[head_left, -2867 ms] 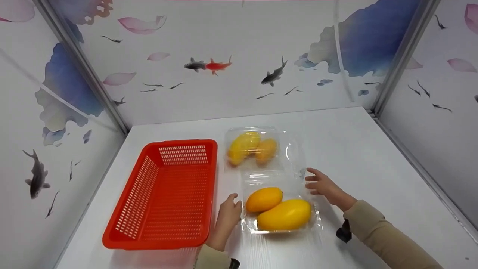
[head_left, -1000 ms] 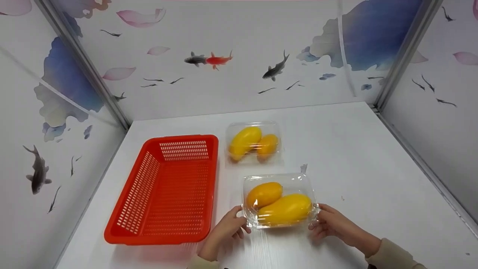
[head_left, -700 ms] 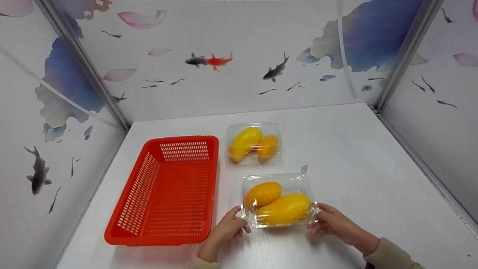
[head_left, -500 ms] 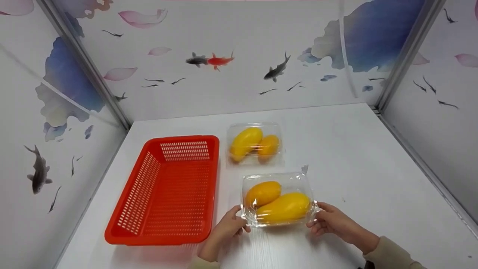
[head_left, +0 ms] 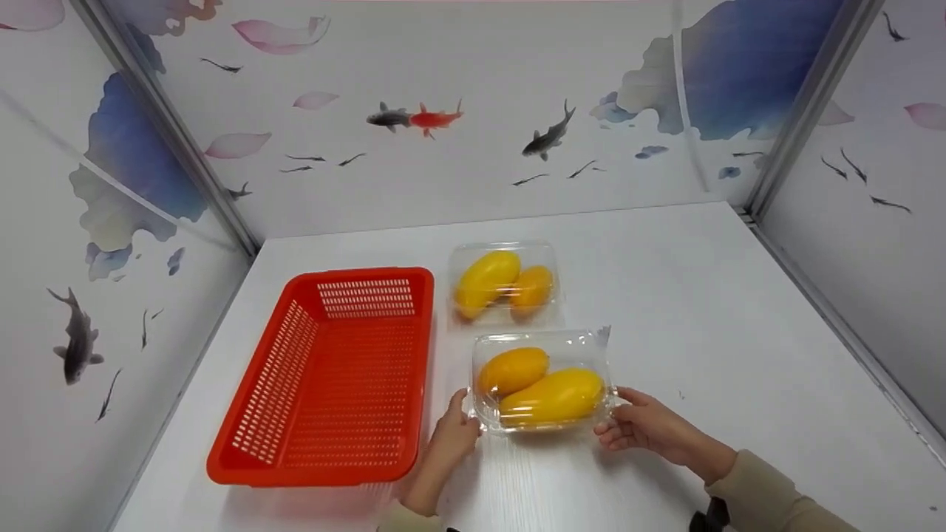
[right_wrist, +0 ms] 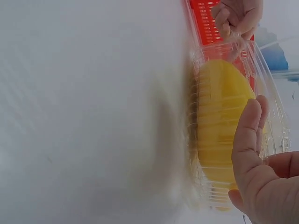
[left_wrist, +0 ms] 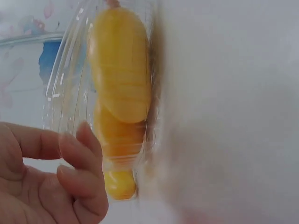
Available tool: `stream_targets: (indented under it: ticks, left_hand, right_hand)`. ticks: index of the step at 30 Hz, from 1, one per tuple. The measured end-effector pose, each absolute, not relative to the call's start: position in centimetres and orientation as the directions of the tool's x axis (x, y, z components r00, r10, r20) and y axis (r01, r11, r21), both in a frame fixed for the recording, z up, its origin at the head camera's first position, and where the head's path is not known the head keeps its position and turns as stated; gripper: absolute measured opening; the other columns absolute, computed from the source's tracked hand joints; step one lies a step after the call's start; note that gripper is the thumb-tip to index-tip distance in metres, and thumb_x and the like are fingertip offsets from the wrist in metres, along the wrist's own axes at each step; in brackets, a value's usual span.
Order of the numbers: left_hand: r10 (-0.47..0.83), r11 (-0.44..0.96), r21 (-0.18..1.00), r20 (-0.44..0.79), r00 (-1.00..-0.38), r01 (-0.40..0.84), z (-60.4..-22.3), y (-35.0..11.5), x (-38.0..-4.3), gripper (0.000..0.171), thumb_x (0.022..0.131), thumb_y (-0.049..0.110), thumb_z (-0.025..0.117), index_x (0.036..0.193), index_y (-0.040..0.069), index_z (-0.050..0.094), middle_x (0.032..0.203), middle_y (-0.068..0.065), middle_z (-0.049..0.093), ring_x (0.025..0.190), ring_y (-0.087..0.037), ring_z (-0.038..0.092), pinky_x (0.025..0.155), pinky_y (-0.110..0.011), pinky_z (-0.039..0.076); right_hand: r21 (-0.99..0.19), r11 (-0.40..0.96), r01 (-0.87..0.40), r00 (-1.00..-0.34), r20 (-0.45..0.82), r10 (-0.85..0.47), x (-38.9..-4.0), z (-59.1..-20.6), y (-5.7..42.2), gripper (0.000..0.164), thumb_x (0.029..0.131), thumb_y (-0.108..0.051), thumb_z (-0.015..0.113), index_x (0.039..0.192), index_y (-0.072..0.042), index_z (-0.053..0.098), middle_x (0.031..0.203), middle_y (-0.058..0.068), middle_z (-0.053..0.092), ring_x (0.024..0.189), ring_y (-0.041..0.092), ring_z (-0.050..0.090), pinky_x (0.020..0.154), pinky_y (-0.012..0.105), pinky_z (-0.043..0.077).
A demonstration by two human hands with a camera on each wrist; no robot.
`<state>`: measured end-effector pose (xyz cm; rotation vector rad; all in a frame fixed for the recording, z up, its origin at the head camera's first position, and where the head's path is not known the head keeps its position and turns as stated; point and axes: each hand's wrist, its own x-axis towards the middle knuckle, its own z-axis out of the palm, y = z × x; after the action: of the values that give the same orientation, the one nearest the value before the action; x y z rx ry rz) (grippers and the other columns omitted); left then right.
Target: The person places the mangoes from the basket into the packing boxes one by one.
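A closed clear plastic clamshell box (head_left: 550, 340) with two yellow mangoes (head_left: 554, 397) inside is at the front middle of the table. My left hand (head_left: 451, 436) pinches its left edge near the front corner. At the opposite side, my right hand (head_left: 650, 425) holds the right edge, thumb above and fingers curled below. In the right wrist view, the ribbed wall of the box lies beside the right fingers (right_wrist: 247, 135). Behind it sits a second clear clamshell box (head_left: 506, 255), also closed, with two mangoes (head_left: 488, 281) in it.
A red slotted plastic basket (head_left: 347, 399) with nothing in it stands at the left, close beside the left hand. The white table (head_left: 665, 281) is bordered by printed panels (head_left: 473, 177) at the back and both sides.
Earlier, both boxes' lids were open; now both are closed. The hands came to the front box's side edges. In the last half second, that box moved slightly back and left with them.
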<state>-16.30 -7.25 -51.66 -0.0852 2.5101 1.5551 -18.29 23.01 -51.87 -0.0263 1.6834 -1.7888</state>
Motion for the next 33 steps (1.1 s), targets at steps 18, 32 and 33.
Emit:
stream_targets:
  ticks: [18,32,33]
  left_hand:
    - [-0.107,0.941,0.336,0.397,-0.912,0.036,-52.3,-6.7,-16.9,0.047,0.083,0.006,0.061,0.126,-0.005,0.043,0.114,-0.019,0.051,0.095,-0.028,0.056,0.086,-0.037,0.048]
    - [-0.157,0.93,0.367,0.316,-0.936,-0.032,-51.4,-6.2,-16.6,0.064,0.083,0.013,0.063,0.138,-0.003,0.032,0.137,-0.026,0.031,0.125,-0.04,0.035,0.101,-0.047,0.035]
    - [-0.148,0.907,0.421,0.273,-0.95,-0.021,-50.9,-6.0,-16.4,0.066,0.084,0.013,0.062,0.139,-0.002,0.029,0.14,-0.026,0.026,0.128,-0.04,0.031,0.102,-0.049,0.032]
  right_hand:
    - [-0.884,-0.042,0.466,-0.814,-0.409,-0.413,-20.5,-51.7,17.9,0.058,0.094,-0.006,0.039,0.142,0.002,0.006,0.085,0.007,0.067,0.075,0.016,0.066,0.077,0.031,0.053]
    - [-0.892,0.06,0.447,-0.809,-0.432,-0.398,-20.6,-52.2,17.6,0.062,0.097,-0.023,0.039,0.142,0.005,0.006,0.102,0.014,0.063,0.079,0.018,0.065,0.077,0.033,0.053]
    - [-0.896,0.104,0.431,-0.812,-0.436,-0.388,-20.6,-52.2,17.9,0.064,0.097,-0.028,0.039,0.141,0.005,0.007,0.105,0.016,0.062,0.081,0.019,0.065,0.077,0.033,0.053]
